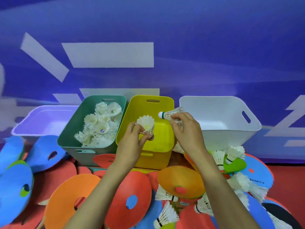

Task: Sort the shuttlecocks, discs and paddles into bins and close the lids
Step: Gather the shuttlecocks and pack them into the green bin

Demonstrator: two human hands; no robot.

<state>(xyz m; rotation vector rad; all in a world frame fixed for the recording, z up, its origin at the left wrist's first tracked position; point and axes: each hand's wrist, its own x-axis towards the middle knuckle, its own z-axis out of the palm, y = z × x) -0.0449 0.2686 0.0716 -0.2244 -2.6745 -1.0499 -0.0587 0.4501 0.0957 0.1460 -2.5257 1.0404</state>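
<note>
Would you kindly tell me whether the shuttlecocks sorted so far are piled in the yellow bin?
No, the pile of shuttlecocks lies in the green bin, which stands just left of the yellow bin.

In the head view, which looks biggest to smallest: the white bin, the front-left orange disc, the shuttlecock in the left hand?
1. white bin
2. orange disc, though it lies nearer the camera, so true size is unsure
3. shuttlecock in the left hand, clearly smallest
</note>
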